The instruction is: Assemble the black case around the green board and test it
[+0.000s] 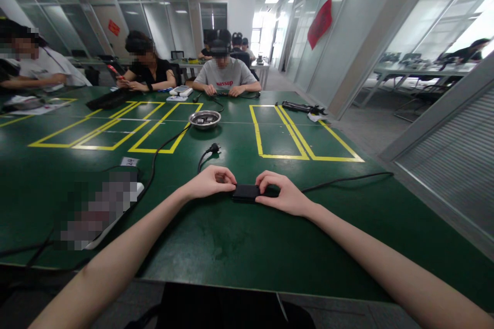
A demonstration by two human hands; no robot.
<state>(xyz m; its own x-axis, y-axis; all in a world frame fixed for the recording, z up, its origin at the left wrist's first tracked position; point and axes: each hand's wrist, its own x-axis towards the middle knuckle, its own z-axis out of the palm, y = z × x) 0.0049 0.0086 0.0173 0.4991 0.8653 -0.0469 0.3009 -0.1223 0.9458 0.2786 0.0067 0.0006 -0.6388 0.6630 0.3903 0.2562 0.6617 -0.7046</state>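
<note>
A black rectangular box [246,193], like a power adapter, lies on the green table [216,247] in front of me. My left hand [213,182] pinches its left end between thumb and fingers. Around its right end, the fingers and thumb of my right hand [283,194] are closed. A black cable [339,181] runs off to the right from beneath my right hand. Just beyond my left hand, a black plug [214,149] on a cable rests on the table.
A metal bowl [205,120] with small parts stands farther back. To the left lies a power strip [131,195], partly blurred out, with cables near it. Yellow tape rectangles mark the table. People sit along the far side; a black tool [301,108] lies at the back right.
</note>
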